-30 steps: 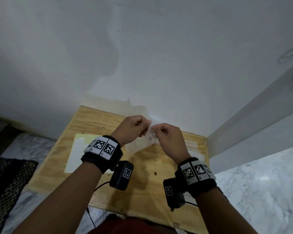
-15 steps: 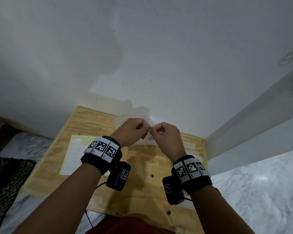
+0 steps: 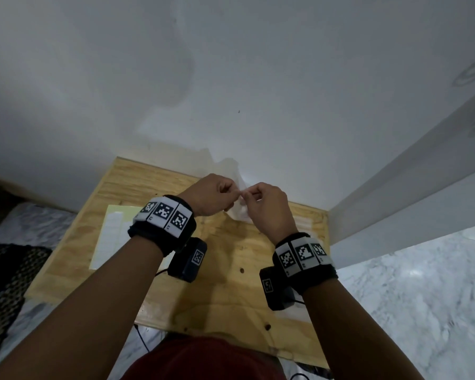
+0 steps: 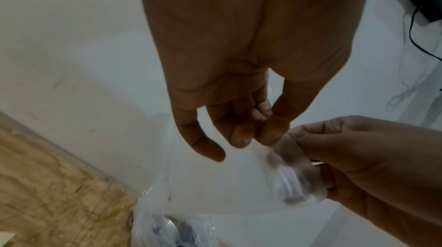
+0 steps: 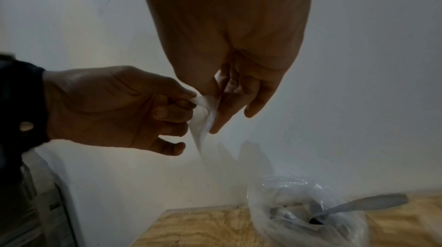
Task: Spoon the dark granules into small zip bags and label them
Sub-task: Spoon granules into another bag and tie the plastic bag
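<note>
I hold a small clear zip bag (image 3: 237, 213) up in front of the wall, above the back of the wooden table (image 3: 231, 292). My left hand (image 3: 232, 192) pinches its top edge between thumb and forefinger (image 4: 272, 132). My right hand (image 3: 248, 194) pinches the same edge from the other side, with the zip strip (image 4: 294, 181) against its fingers. The bag (image 5: 203, 119) hangs limp below both hands. On the table under them sits a crumpled larger plastic bag (image 5: 287, 194) of dark granules with a grey spoon (image 5: 373, 201) sticking out.
A pale yellow sheet with white labels (image 3: 113, 231) lies on the table's left part. The wall is directly behind the hands. A white cabinet side (image 3: 395, 201) stands at the right, with marble floor (image 3: 422, 297) below it. A dark rug (image 3: 6, 270) lies at the left.
Both hands have stayed raised with the small bag. They have drawn closer together at its top edge, and less of the bag shows below them.
</note>
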`<state>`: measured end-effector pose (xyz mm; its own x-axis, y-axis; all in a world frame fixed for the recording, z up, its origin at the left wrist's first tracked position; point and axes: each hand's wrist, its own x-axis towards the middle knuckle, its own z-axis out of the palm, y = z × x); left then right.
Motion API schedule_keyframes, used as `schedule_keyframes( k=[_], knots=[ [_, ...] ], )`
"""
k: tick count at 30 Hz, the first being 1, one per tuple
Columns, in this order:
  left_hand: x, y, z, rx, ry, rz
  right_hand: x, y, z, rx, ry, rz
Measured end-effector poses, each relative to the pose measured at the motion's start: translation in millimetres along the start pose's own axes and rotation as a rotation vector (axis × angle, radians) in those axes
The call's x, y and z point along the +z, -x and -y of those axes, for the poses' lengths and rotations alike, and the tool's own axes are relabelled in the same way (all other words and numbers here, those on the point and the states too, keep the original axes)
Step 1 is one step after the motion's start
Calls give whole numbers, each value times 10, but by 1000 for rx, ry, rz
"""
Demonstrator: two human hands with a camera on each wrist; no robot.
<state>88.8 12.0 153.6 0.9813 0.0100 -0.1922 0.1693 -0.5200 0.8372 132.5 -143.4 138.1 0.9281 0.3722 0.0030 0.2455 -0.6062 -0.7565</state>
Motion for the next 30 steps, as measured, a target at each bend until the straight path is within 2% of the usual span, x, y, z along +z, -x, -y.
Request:
schedule_keyframes(
  k=[4,8,13,15,17,18,20,24,27,30],
  knots=[
    [-43,-52,-61,-16,-7,9,-3,-58,34,-8,44,-19],
    [27,-51,-133,-65,176,-76,-86,-97,96,-89,89,53],
    [201,-70,-108,-3,-19,-120,-105,-75,9,-65,97,82],
    [244,-44,-85,-8,-96,-97,-110,-64,-72,-19,108,65],
    [327,3,-96,-1,-122,-3,-158,-86,-144,76,100,3],
    [388,37,-113,2,-115,47,-197,-99,-171,119,85,-9],
    [468,71,-113,-19,-39,63,-249,-127,-205,143,72,26],
    [405,56,-81,-113,53,-12,-289,-46,-245,66,68,60],
    [334,54,-76,-138,44,-11,-258,39,-265,-105,125,107],
    [332,64,-91,-144,38,23,-200,93,-235,-221,249,283]
  ],
)
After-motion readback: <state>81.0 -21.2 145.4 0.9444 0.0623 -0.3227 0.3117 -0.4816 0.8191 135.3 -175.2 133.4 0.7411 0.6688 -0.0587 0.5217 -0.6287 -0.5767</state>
